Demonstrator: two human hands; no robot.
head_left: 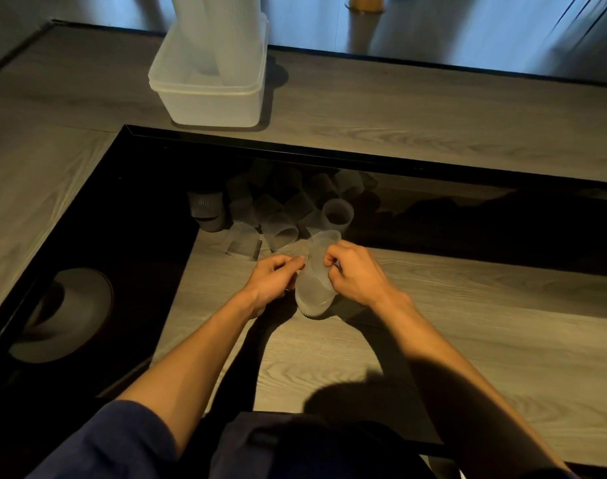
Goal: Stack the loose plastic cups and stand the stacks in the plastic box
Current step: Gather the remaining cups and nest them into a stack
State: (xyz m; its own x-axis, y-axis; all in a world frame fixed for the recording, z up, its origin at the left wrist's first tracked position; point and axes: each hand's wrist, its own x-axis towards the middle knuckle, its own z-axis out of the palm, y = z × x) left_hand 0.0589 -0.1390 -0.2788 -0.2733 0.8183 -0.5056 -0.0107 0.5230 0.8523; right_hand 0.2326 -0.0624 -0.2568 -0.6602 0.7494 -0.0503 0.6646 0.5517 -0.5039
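Note:
A short stack of translucent ribbed plastic cups [314,288] lies tilted at the middle of the glass table, its base toward me. My right hand [355,274] grips its right side with curled fingers. My left hand [272,280] pinches its left rim. Beyond the hands lies a heap of several loose cups [281,216], some on their sides, one upright [337,214]. The clear plastic box [209,91] stands at the back on the wooden ledge, with tall cup stacks [215,32] standing in it.
The table is dark glass with a black frame [295,150]; a wood floor shows through it. A round pale object [67,316] shows through the glass at the left. A brass-coloured base [364,3] stands at the far top.

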